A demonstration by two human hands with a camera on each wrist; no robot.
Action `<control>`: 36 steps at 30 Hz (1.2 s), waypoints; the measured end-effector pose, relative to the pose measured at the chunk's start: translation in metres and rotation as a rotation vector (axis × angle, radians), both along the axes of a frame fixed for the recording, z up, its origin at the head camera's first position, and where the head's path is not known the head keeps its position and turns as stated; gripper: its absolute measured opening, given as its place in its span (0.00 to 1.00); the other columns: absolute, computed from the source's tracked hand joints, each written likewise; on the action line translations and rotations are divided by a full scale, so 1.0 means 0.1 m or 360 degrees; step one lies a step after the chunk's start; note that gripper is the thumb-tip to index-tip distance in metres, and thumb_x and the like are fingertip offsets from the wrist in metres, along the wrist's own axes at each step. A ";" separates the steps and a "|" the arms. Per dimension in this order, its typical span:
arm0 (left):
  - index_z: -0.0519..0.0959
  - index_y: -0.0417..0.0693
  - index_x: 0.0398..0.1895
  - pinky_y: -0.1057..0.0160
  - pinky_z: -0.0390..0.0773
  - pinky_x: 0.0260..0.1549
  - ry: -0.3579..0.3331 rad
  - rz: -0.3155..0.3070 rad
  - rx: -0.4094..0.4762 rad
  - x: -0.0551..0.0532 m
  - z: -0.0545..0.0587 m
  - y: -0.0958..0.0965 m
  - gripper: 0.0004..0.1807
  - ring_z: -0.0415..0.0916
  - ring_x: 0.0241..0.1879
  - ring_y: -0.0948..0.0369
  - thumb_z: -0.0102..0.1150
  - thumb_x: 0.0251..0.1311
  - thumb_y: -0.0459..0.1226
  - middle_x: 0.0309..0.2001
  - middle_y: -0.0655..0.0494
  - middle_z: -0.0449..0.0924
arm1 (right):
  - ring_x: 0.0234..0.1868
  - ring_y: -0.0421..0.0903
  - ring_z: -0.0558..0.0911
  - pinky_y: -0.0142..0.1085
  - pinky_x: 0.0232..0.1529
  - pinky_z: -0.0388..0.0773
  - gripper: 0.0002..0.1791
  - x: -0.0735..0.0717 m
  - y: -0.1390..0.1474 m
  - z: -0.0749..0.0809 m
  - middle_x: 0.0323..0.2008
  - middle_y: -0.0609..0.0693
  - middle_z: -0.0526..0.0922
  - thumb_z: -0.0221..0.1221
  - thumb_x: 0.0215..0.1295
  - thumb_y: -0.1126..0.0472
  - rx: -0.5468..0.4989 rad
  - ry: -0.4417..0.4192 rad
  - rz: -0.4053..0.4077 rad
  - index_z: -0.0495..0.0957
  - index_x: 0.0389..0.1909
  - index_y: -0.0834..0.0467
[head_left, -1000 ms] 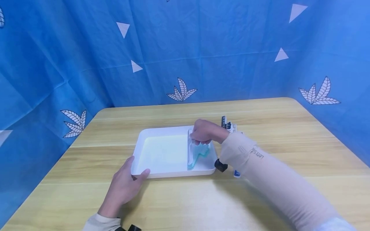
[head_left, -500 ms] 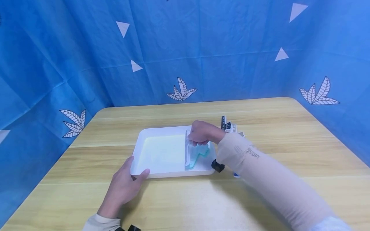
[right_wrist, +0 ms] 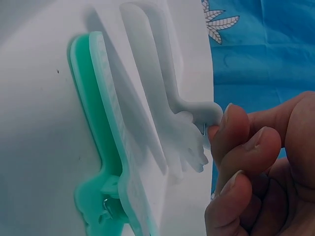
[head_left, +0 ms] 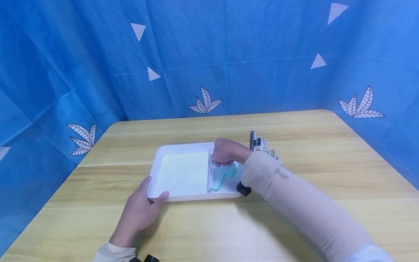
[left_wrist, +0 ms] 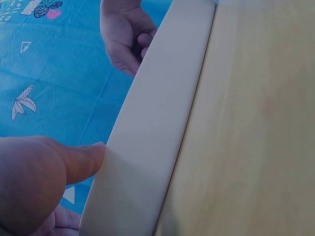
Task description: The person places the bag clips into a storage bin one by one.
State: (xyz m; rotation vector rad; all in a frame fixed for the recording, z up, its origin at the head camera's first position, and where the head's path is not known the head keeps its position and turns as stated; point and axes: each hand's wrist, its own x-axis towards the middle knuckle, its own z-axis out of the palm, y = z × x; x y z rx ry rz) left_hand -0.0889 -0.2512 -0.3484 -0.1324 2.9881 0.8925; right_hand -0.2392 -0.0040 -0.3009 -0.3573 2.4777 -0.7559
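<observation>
A: Where is the shallow white rectangular plastic tray [head_left: 178, 173]?

B: It sits flat on the light wooden table [head_left: 294, 218], roughly at the table's middle, with blue leaf-patterned cloth [head_left: 65, 72] hanging behind it.

A: What is the left hand [head_left: 140, 213] doing?

B: It holds the tray's near left corner. The thumb lies over the rim, and in the left wrist view the thumb presses flat against the tray's outer wall [left_wrist: 147, 137]. The other fingers are hidden under the tray's edge, so I cannot tell how far they curl.

A: And the right hand [head_left: 227, 151]?

B: It is inside the tray's right half, fingers curled down onto the clips there. In the right wrist view the fingertips [right_wrist: 231, 123] pinch the handle end of a long white plastic clip [right_wrist: 157, 103] that lies on the tray floor.

A: Anything beside that clip?

B: A translucent teal plastic clip [right_wrist: 106, 147] of the same long shape lies just beside it, on the tray floor towards the tray's right wall. A small metal spring shows at its handle end.

A: What lies outside the tray?

B: Just past the tray's far right corner, some small black-and-white patterned clips [head_left: 258, 143] rest on the table. A black wrist-worn device [head_left: 243, 189] shows under the beige sleeve [head_left: 294, 203], beside the tray's near right corner.
</observation>
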 end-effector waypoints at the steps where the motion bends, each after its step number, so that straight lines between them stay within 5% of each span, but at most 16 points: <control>1: 0.45 0.29 0.74 0.37 0.59 0.62 0.0004 0.0000 -0.0001 0.00 0.00 0.00 0.50 0.55 0.67 0.34 0.52 0.66 0.57 0.69 0.26 0.54 | 0.15 0.42 0.68 0.30 0.20 0.67 0.12 0.00 0.00 0.00 0.17 0.49 0.71 0.55 0.66 0.62 0.0001 -0.0002 0.0002 0.76 0.22 0.59; 22: 0.45 0.28 0.73 0.37 0.59 0.62 -0.0009 -0.0002 -0.0002 0.02 0.02 0.00 0.50 0.55 0.66 0.34 0.53 0.66 0.56 0.69 0.26 0.54 | 0.16 0.43 0.69 0.30 0.21 0.68 0.08 -0.05 -0.06 -0.03 0.18 0.49 0.72 0.56 0.65 0.62 0.0144 -0.0040 -0.0027 0.77 0.26 0.60; 30: 0.45 0.28 0.73 0.37 0.58 0.62 -0.0017 0.0007 0.0000 0.02 0.01 0.01 0.50 0.54 0.67 0.34 0.53 0.66 0.56 0.69 0.26 0.53 | 0.15 0.41 0.67 0.28 0.19 0.67 0.08 -0.03 -0.05 -0.01 0.20 0.49 0.73 0.57 0.65 0.62 0.0136 -0.0030 -0.0034 0.72 0.41 0.61; 36: 0.45 0.28 0.73 0.37 0.58 0.62 -0.0010 0.0007 0.0000 0.02 0.01 0.01 0.49 0.54 0.67 0.34 0.53 0.66 0.55 0.69 0.26 0.53 | 0.15 0.41 0.65 0.28 0.18 0.65 0.09 -0.02 -0.04 0.00 0.20 0.49 0.72 0.56 0.64 0.63 0.0131 -0.0041 -0.0011 0.72 0.42 0.62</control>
